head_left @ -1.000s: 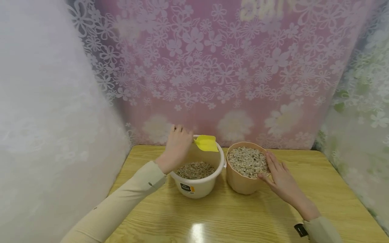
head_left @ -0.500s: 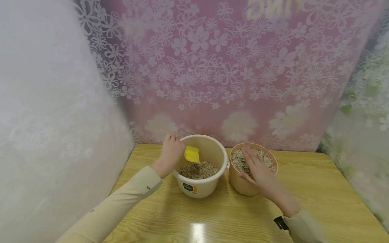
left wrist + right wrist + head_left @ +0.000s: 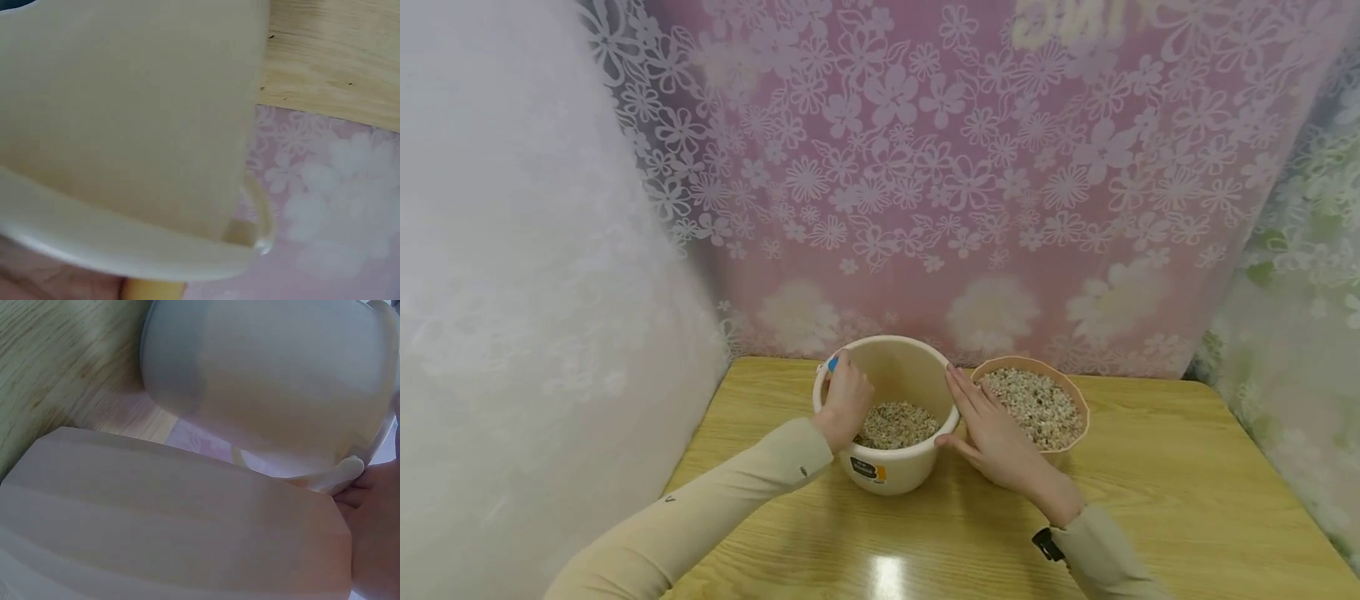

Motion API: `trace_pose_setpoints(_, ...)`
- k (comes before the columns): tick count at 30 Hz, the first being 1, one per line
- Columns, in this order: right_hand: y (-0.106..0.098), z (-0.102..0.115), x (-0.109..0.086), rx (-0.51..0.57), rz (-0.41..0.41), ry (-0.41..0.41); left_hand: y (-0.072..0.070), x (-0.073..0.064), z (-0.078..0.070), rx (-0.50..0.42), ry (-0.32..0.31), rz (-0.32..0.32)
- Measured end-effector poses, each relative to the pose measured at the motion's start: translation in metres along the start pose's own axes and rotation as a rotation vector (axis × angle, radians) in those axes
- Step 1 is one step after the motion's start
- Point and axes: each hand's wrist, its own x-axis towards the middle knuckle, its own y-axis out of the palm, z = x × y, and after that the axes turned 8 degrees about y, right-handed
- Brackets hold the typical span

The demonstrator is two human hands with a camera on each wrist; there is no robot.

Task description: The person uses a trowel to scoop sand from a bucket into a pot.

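Observation:
A white bucket [image 3: 887, 479] with a layer of mixed grain-like bits [image 3: 898, 425] stands on the table. My left hand [image 3: 847, 398] is at its left inside, gripping a small shovel whose blue handle end [image 3: 833, 363] shows above the fist. Its yellow blade is hidden in the head view. A yellow part of the shovel [image 3: 150, 289] peeks out below the bucket rim in the left wrist view. My right hand [image 3: 996, 437] touches the bucket's right rim, fingers extended. Beside that hand stands a peach-coloured pot [image 3: 1082, 429], filled nearly to the brim with similar bits [image 3: 1037, 404].
The wooden table [image 3: 1187, 483] extends to the right and in front of both containers. A pink flowered curtain [image 3: 880, 275] hangs behind it, with pale sheets at left and right. The bucket's handle [image 3: 337, 475] lies between bucket and pot.
My left hand has brought the yellow shovel down into the bucket, its blade now out of sight. My right hand went from the pot's right rim, over its bits, to the bucket's right rim.

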Motion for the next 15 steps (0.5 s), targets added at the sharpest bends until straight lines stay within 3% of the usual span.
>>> trace_pose_setpoints(8, 0.005, -0.001, -0.001, 0.019, -0.035, -0.01, 0.017, 0.011, -0.004, -0.183, -0.011, -0.071)
trace_pose_setpoints(15, 0.006, -0.003, -0.002, 0.024, -0.032, 0.007, 0.019, 0.015, -0.004, -0.235, -0.037, -0.121)
